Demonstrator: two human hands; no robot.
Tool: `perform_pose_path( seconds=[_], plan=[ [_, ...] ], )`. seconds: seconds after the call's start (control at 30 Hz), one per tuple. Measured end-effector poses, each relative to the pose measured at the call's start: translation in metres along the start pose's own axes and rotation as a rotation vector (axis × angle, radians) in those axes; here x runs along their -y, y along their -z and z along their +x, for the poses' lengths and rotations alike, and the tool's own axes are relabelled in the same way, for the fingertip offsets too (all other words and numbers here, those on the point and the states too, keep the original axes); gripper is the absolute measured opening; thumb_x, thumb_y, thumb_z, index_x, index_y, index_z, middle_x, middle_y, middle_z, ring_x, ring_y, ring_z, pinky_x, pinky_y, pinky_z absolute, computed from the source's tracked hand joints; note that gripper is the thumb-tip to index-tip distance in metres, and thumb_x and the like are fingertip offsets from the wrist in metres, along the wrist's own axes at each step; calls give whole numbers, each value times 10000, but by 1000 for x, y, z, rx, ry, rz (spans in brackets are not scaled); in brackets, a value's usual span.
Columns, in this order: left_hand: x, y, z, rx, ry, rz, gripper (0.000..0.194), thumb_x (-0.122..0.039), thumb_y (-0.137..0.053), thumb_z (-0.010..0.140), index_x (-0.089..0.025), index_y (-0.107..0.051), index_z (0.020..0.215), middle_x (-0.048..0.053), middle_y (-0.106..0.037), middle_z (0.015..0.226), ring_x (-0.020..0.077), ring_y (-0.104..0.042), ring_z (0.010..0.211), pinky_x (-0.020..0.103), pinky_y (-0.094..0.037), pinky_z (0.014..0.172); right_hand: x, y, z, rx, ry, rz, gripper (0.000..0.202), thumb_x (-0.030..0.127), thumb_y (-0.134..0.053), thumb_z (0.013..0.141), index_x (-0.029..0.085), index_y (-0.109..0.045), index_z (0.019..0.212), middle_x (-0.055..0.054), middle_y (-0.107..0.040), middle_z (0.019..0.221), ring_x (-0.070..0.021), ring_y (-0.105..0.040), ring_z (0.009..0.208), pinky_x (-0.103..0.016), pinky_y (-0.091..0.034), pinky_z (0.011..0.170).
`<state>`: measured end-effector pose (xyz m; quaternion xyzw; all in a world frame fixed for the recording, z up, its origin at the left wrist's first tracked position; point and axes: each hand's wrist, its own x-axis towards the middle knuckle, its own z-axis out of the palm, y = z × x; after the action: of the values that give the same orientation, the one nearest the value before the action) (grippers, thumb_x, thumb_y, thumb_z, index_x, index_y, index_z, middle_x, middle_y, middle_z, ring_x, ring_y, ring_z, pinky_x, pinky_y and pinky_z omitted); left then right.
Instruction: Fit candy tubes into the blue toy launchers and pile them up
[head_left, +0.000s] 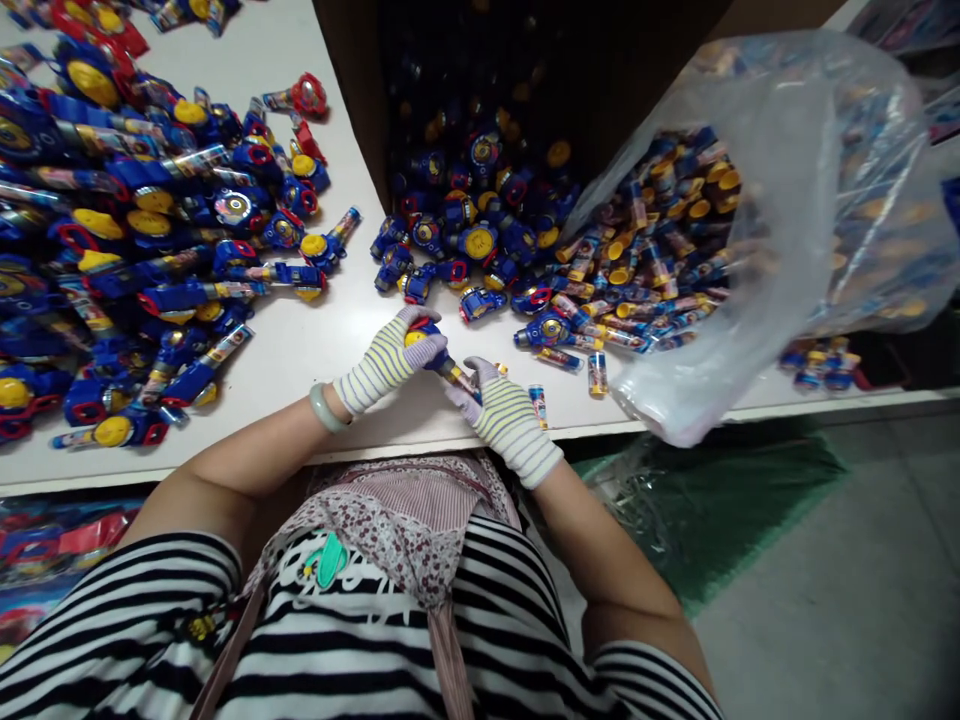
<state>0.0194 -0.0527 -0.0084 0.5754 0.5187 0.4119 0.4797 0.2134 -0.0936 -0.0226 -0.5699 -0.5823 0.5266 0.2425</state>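
Near the table's front edge, my gloved left hand [386,362] grips a blue toy with a yellow disc [417,338]. A printed tube [455,376] extends from that toy toward the right, and my gloved right hand [504,408] pinches its far end. The hands are close together with the toy and tube between them. Behind them is a pile of blue toys with yellow discs [480,241], spilling from a dark box. Printed tubes with yellow ends [660,270] lie to the right of this pile, at the mouth of a clear plastic bag [787,200].
Toys joined with tubes [187,210] cover the left of the white table [285,430]. A few loose tubes [597,374] lie right of my hands near the edge. The open box [352,90] stands at the back. Green sheeting [720,510] is on the floor at right.
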Motion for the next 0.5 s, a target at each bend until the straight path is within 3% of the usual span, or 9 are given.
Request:
perform_pose_path(
  seconds=[0.07, 0.13, 0.23, 0.3, 0.37, 0.43, 0.5],
  plan=[
    [-2, -1, -2, -27, 20, -18, 367, -423, -694, 795, -167, -633, 1051, 41, -645, 893, 164, -606, 759, 308, -531, 718, 4, 3, -2, -32, 33, -142, 491, 683, -637, 815, 211, -627, 952, -48, -622, 791, -150, -500, 613, -260, -384, 556],
    [-5, 1, -8, -55, -59, -47, 390, -456, -694, 790, -174, -645, 1055, 61, -651, 947, 178, -618, 808, 325, -539, 757, 3, -1, -5, 143, -9, 63, 509, 710, -505, 890, 212, -610, 903, 8, -531, 635, -119, -403, 497, -240, -334, 488],
    [-10, 12, -19, -46, -200, -89, 501, -552, -728, 754, -192, -659, 1096, 72, -640, 977, 205, -628, 885, 339, -541, 810, -5, -16, -7, 522, -122, 559, 610, 782, -326, 910, 222, -556, 830, 111, -267, 464, -86, -160, 364, -219, -203, 379],
    [-10, 23, -19, -2, -211, -78, 547, -577, -754, 726, -193, -664, 1105, 65, -633, 952, 203, -630, 873, 333, -543, 805, -7, -24, -5, 595, -141, 652, 648, 811, -288, 897, 223, -550, 824, 125, -232, 453, -85, -135, 354, -222, -198, 369],
    [-9, 31, -15, -6, -167, -4, 508, -530, -756, 736, -183, -669, 1096, 64, -639, 955, 196, -628, 859, 331, -544, 802, -3, -27, 1, 453, -83, 491, 613, 785, -370, 904, 211, -586, 886, 79, -393, 510, -99, -300, 401, -232, -300, 428],
    [-6, 33, -11, -69, -108, 88, 438, -462, -726, 764, -172, -668, 1088, 68, -653, 971, 194, -630, 857, 340, -548, 808, 6, -29, 6, 218, -5, 192, 531, 733, -542, 869, 211, -608, 937, 14, -553, 662, -131, -476, 560, -256, -398, 558],
    [-4, 30, -11, -140, -84, 140, 394, -422, -698, 772, -167, -666, 1070, 70, -667, 973, 199, -638, 857, 350, -558, 804, 15, -33, 9, 115, 66, -15, 487, 696, -612, 849, 214, -608, 915, -20, -604, 758, -161, -535, 685, -284, -434, 665]
  ],
)
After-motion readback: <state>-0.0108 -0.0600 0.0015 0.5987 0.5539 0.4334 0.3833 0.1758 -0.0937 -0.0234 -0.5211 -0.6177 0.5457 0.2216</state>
